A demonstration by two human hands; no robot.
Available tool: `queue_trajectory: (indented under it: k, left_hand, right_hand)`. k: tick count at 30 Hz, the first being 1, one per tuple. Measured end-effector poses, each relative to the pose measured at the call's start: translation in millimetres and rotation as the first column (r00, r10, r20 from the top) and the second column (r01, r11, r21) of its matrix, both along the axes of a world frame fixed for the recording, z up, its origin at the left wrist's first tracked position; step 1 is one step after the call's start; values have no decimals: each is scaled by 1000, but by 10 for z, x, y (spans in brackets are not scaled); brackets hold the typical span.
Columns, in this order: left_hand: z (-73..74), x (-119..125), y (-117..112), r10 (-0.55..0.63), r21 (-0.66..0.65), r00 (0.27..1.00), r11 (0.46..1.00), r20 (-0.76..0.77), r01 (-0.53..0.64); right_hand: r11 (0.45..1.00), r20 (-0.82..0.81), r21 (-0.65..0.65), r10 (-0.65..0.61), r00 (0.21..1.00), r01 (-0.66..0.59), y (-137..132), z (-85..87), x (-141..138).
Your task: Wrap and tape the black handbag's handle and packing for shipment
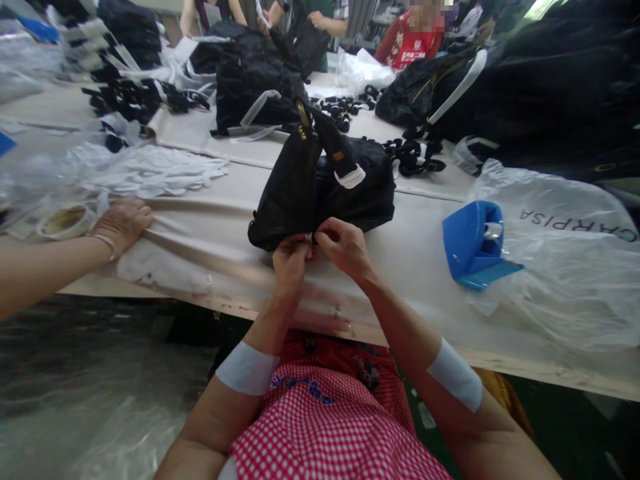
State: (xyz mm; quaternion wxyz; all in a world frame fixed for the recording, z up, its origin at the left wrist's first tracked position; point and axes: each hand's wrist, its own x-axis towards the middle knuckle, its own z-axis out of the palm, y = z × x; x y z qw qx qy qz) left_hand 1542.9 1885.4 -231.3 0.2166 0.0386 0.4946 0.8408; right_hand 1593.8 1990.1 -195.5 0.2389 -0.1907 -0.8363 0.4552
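Observation:
A black handbag (325,187) stands on the beige table (210,247) in front of me, its handle wrapped with a white strip. Both my hands pinch at the bag's near bottom edge. My left hand (291,261) has its fingers closed on a small white bit at that edge. My right hand (344,245) meets it from the right, fingertips pressed on the same spot. What the white bit is I cannot make out.
Another person's hand (125,223) rests flat on the table at the left, beside a tape roll (67,221). A blue tape dispenser (475,245) and clear plastic bags (565,253) lie at the right. More black bags (255,80), straps and white paper lie farther back, with people beyond.

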Motion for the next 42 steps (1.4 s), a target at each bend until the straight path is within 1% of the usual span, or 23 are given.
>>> queue_trajectory:
  k: [1,2,3,4,6,8,10,12,14,17,20,23,25,27,29,32,34,36,38,40,42]
  left_hand:
    - [1,2,2,-40,28,998,999,40,39]
    - [2,8,6,-62,57,996,997,61,58]
    - [0,16,14,-60,83,996,995,64,54]
    - [-5,26,28,-32,103,998,994,50,27]
    - [-31,46,75,67,129,998,990,-14,-65]
    - [-77,58,139,167,143,982,978,-86,-154]
    - [-135,62,201,234,162,962,964,-143,-210]
    - [-192,63,239,254,186,948,958,-190,-219]
    - [-236,65,249,243,198,942,960,-230,-199]
    - [-262,66,226,243,163,927,965,-286,-203]
    - [-239,57,195,248,90,907,969,-341,-231]
    - [-207,40,174,252,39,881,965,-401,-259]
    - [-203,31,167,257,10,860,959,-441,-282]
    - [-207,28,164,249,-22,852,956,-461,-291]
    - [-202,32,164,242,-37,858,957,-453,-289]
    - [-164,40,173,251,-5,890,962,-380,-273]
    - [-140,34,182,245,17,917,968,-315,-252]
    - [-138,16,190,231,0,931,970,-282,-241]
    - [-159,-7,197,223,-39,931,969,-288,-244]
    - [-184,-26,200,217,-47,927,969,-306,-243]
    - [-189,-37,198,212,-29,926,972,-311,-233]
  right_hand:
    - [994,-32,108,8,999,-5,-13,21,4]
    - [981,-47,188,50,998,-41,-22,45,8]
    - [967,-49,242,98,994,-84,-26,70,12]
    - [952,-45,282,133,990,-115,-29,95,16]
    - [929,-33,349,144,989,-124,-40,140,23]
    - [908,-8,409,107,994,-94,-62,173,30]
    - [881,39,468,55,998,-67,-97,195,36]
    - [864,96,501,11,995,-58,-139,211,35]
    - [853,142,520,-40,989,-41,-184,228,27]
    - [822,209,568,-97,973,-40,-261,260,7]
    - [783,282,614,-98,954,-101,-342,295,-3]
    - [768,333,626,-102,937,-138,-387,325,-10]
    - [760,342,630,-90,935,-158,-369,337,-25]
    - [767,323,619,-54,945,-168,-310,335,-49]
    - [793,267,586,2,964,-164,-229,313,-74]
    - [846,124,521,58,991,-114,-133,239,-86]
    - [886,7,460,68,998,-63,-115,168,-76]
    - [922,-102,388,48,994,-4,-131,94,-64]
    - [943,-174,325,-11,985,68,-163,33,-57]
    - [951,-191,284,-66,979,120,-198,-4,-60]
    - [960,-191,238,-99,977,144,-229,-15,-68]
